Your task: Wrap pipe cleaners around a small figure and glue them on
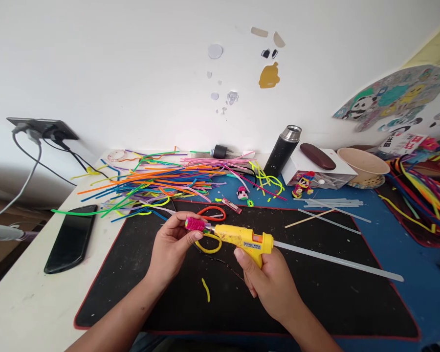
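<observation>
Between the thumb and fingers of my left hand (pixel 174 244) is a small magenta coil of wound pipe cleaner (pixel 194 224). My right hand (pixel 269 278) grips a yellow hot glue gun (pixel 238 236) by its handle, the nozzle pointing left. The nozzle tip is at the coil's right end; whether they touch I cannot tell. A long translucent glue stick (pixel 337 258) sticks out of the gun's back. Just behind the hands lie red scissors handles (pixel 216 213) and a yellow loop (pixel 210 243), partly hidden. A short yellow pipe cleaner piece (pixel 206 289) lies on the black mat (pixel 132 298).
Many coloured pipe cleaners (pixel 150 181) spread along the back. A phone (pixel 71 237) lies at left. At the back right stand a black thermos (pixel 283 149), a white box (pixel 342 168) and a small figure (pixel 302 186). Spare glue sticks (pixel 333 203) lie beside a bowl (pixel 364 164).
</observation>
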Action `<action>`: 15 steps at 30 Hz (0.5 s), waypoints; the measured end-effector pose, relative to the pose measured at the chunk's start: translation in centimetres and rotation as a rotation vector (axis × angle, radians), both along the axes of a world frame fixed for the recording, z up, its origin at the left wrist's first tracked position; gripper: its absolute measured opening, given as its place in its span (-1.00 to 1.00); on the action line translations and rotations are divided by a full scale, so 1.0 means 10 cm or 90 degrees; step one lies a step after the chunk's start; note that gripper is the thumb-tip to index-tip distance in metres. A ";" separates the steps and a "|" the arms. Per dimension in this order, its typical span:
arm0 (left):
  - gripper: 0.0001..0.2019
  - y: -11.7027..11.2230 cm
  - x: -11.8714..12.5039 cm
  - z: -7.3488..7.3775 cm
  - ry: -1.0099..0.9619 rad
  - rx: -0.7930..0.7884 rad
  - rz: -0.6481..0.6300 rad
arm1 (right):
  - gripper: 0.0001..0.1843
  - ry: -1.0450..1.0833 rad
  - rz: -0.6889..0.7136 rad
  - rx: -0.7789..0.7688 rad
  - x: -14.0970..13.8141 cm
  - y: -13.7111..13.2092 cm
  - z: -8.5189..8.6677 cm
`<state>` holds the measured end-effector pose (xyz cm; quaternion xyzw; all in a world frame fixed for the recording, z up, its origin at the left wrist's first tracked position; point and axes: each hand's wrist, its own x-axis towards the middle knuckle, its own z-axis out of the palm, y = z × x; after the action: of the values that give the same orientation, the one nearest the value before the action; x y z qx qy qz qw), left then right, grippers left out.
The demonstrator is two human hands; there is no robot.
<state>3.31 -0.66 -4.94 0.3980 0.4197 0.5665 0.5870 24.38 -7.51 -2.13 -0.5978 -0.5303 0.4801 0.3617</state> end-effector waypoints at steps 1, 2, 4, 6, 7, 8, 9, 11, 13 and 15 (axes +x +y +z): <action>-0.69 0.00 0.00 0.00 0.003 0.002 -0.002 | -0.44 0.001 0.000 -0.002 0.00 0.00 0.00; -0.70 0.00 -0.01 0.00 0.006 0.006 -0.004 | -0.44 0.000 0.000 -0.004 0.00 0.00 0.00; -0.71 0.00 -0.02 -0.01 0.016 0.013 -0.009 | -0.44 -0.003 0.001 -0.003 0.00 0.00 0.00; -0.72 0.01 -0.02 0.00 0.034 0.020 -0.009 | -0.45 -0.006 0.001 -0.001 0.00 0.00 -0.01; -0.72 0.01 -0.03 0.00 0.047 0.024 -0.006 | -0.45 -0.008 0.001 0.000 0.00 0.00 -0.01; -0.72 0.01 -0.03 0.00 0.062 0.029 -0.003 | -0.46 -0.010 0.003 -0.001 0.00 0.00 -0.02; -0.73 0.01 -0.03 0.01 0.078 0.034 0.002 | -0.46 -0.014 0.003 -0.002 0.00 0.00 -0.03; -0.73 0.00 -0.03 0.03 0.107 0.044 0.008 | -0.47 -0.026 0.000 -0.005 0.00 -0.01 -0.05; -0.73 -0.01 -0.03 0.06 0.133 0.055 0.011 | -0.47 -0.040 -0.009 -0.011 0.01 -0.03 -0.09; -0.73 0.00 -0.04 0.08 0.157 0.066 0.022 | -0.47 -0.055 -0.020 -0.026 0.01 -0.04 -0.13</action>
<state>2.89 -0.69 -4.15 0.4873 0.4657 0.5441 0.4996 24.52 -7.93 -3.47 -0.6331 -0.5264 0.4589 0.3338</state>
